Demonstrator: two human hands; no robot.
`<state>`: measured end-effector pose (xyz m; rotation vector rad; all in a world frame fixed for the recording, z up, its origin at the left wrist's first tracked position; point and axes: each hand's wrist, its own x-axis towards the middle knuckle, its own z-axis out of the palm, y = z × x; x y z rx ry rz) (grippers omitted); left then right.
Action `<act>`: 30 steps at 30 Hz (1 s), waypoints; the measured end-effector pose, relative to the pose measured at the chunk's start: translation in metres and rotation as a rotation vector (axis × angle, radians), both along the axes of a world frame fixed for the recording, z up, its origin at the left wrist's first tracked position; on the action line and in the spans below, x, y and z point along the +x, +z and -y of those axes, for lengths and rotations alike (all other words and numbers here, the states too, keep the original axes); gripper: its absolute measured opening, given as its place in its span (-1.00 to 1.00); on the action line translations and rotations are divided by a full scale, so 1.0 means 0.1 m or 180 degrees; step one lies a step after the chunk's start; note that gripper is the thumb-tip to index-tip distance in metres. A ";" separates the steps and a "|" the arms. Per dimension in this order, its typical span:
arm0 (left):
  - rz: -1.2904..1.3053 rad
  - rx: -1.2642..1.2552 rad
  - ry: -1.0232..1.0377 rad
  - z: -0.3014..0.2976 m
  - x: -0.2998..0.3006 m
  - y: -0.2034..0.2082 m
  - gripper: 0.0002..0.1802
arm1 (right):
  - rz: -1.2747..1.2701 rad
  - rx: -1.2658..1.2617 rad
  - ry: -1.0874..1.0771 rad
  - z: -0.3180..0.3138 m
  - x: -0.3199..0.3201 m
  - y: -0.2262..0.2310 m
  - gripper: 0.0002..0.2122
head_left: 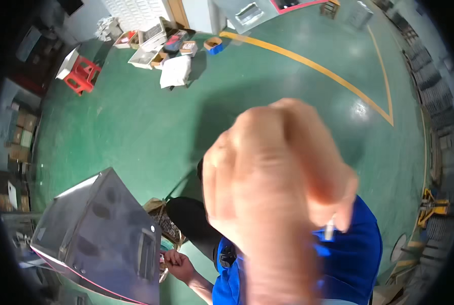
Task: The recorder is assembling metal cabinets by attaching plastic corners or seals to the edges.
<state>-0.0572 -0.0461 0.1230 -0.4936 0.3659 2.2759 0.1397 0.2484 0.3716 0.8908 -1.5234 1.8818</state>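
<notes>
My right hand (267,168) is raised close before the head camera, slightly blurred, with its fingers curled. Beside its fingertips on the right shows a small pale piece (329,230), too blurred to name. Low at the left, my left hand (177,265) is closed beside a large grey metal box (120,223). A bit of something pinkish shows at those fingers, but its kind is hidden. The box stands tilted in view, with a recessed slot on its side and a pink line along its lower edge. A patterned woven bag (165,221) sits between the box and my dark-trousered leg.
Ahead on the green floor (135,117) are a white-covered stool (175,71), open cartons and trays (146,57), and a blue-and-brown box (214,46). A red stool (83,75) stands far left. Yellow lines (308,62) cross the floor; stacked goods (432,96) line the right.
</notes>
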 end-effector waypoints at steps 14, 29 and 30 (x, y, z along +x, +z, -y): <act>0.0228 0.0313 -0.1101 -0.43 0.48 0.14 -0.83 | -0.1480 -0.0118 -0.1453 0.48 0.59 0.23 -0.87; 0.0163 0.0076 -0.1873 -0.54 0.90 0.14 -0.85 | -0.2485 0.0604 -0.2086 0.64 1.04 0.58 -0.87; 0.0143 0.0125 -0.2068 -0.60 0.96 0.20 -0.86 | -0.2115 0.0909 -0.2411 0.70 1.21 0.69 -0.88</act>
